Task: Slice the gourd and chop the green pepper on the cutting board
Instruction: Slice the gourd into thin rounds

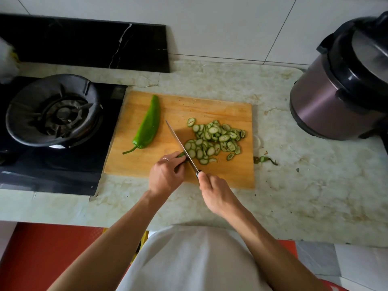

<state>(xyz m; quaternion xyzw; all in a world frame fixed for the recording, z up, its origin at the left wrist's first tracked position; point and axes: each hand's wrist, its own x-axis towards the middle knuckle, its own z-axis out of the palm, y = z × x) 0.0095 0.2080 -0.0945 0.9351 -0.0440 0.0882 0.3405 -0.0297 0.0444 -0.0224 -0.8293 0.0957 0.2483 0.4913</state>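
- My left hand (165,175) curls over the last dark green stub of gourd (181,155), pinching it down on the rectangular wooden cutting board (231,114) near its 6 o'clock edge.
- My right hand (216,194) grips the handle of the long steel knife (180,143); the blade points toward 11 o'clock, its edge against the stub.
- A heap of pale green gourd slices (214,141) lies at 3 o'clock of the blade.
- The whole long green pepper (148,124) lies at 9 o'clock, long axis running 1 to 7 o'clock, stem toward 7.
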